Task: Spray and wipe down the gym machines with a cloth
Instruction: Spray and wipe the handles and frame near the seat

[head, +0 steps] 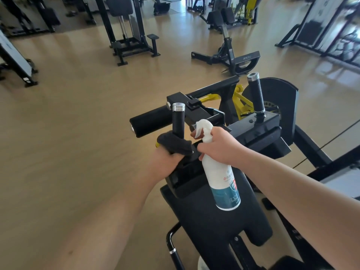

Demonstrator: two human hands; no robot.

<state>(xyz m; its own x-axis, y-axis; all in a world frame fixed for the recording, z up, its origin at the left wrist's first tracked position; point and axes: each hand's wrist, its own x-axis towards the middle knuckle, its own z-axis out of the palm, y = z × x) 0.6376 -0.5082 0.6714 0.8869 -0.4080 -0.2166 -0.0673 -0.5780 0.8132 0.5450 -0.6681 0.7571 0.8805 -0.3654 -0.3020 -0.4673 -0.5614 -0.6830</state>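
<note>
The dark cloth wraps the base of the near upright handle on the black gym machine. The left hand grips it there, fingers mostly hidden under the fabric. Just beside it, the right hand curls its fingers round the neck of the white spray bottle, nozzle aimed at that handle. One fingertip seems to sit on the trigger.

both bare forearms reach forward and converge. left hand curls round a cloth, its back toward the camera. right hand grips a bottle by the neck, forefinger on the trigger, wrist straight.
</note>
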